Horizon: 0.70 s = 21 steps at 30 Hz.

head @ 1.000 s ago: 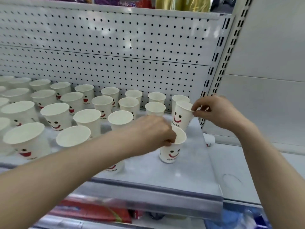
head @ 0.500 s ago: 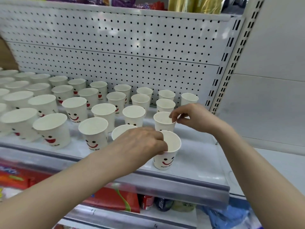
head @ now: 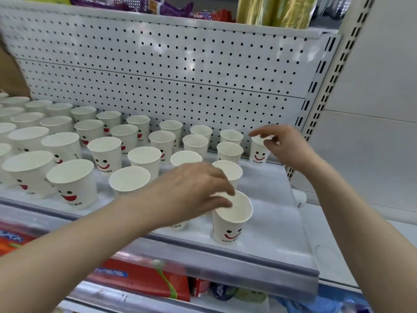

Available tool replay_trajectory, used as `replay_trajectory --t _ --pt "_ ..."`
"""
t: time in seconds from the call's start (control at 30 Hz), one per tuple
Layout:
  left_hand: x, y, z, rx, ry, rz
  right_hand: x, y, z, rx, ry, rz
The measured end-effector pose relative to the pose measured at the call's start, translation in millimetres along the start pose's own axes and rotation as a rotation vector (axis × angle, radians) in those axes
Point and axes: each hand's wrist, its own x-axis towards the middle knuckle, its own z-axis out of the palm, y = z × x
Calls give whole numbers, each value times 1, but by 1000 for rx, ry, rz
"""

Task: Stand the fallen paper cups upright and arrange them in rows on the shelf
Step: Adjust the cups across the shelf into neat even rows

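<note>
Left hand [head: 191,188] pinches the near rim of the front cup [head: 228,231], which stands upright near the shelf [head: 270,199] front edge. Right hand [head: 284,145] pinches the rim of the rear cup [head: 259,153], upright at the right end of the back row. Other cups [head: 106,152] stand in rows to the left.
</note>
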Motion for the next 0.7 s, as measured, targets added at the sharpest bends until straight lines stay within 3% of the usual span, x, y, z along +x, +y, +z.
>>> replay_trajectory --t 0.1,0.23,0.47,0.7 --pt "27 -28 -13 36 63 -72 18 11 -9 -103 50 60" --pt "75 -77 -8 170 -28 -143 39 32 -6 -275 -4 93" --pt "129 -124 33 234 -293 -14 58 59 13 -395 -202 88" --pt "126 -137 32 366 -326 -4 59 68 15 -389 -232 75"
